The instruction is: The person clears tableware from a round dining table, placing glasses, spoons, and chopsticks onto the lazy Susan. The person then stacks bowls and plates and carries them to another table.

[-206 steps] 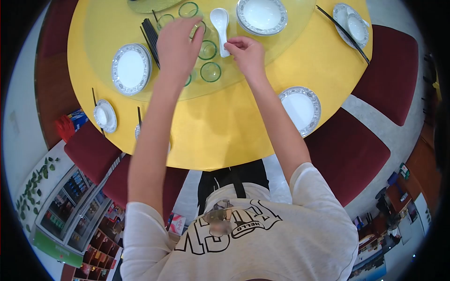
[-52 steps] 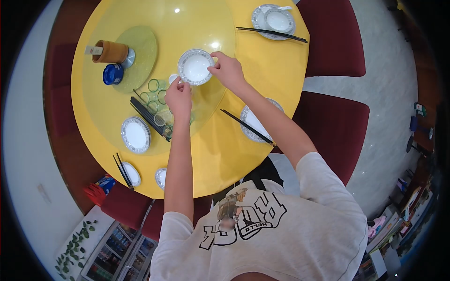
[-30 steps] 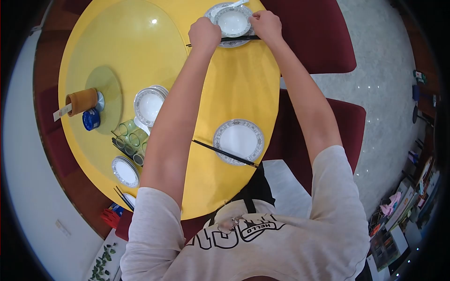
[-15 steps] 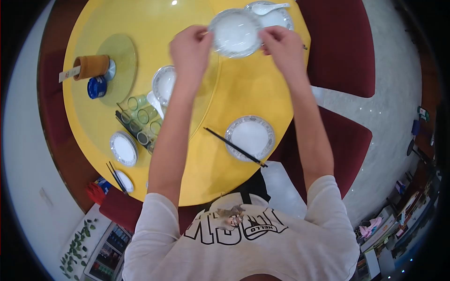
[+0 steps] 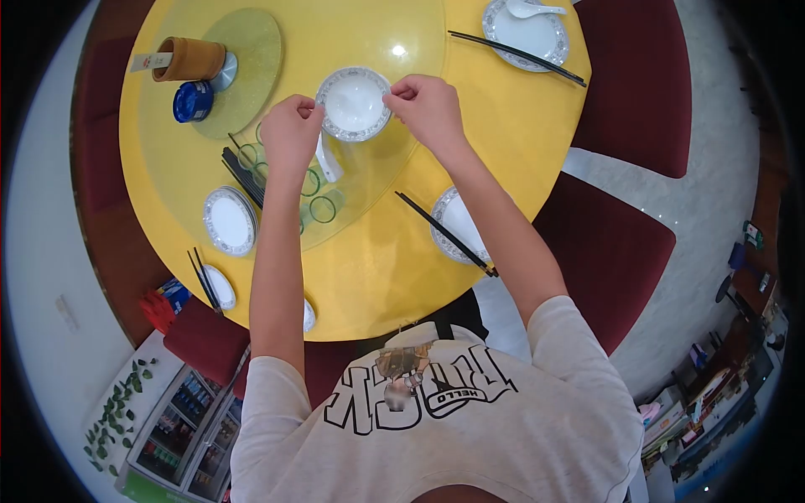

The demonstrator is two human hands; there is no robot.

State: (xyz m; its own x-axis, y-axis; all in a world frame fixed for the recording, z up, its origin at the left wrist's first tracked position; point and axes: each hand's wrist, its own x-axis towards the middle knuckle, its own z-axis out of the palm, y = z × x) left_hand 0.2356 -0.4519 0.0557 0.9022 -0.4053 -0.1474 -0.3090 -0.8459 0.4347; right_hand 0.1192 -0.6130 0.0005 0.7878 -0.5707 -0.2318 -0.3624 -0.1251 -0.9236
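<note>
Hands (image 5: pixel 290 134) (image 5: pixel 429 111), bowl (image 5: pixel 355 104) between them

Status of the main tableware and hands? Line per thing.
Bowl: upright, held at rim
Left hand: pinching bowl
Right hand: pinching bowl
Spoon near bowl: partly hidden
Far spoon: lying on far plate
Far chopsticks: across far plate
Near chopsticks: across near plate
Left plates: stacked
Glasses: clustered, upright or inverted unclear

Bowl (image 5: pixel 354 104) btwn hands (image 5: pixel 290 136) (image 5: pixel 430 111), plate stack (image 5: pixel 229 222) to L, spoon (image 5: pixel 535 9) on far-R plate (image 5: pixel 524 35)
</note>
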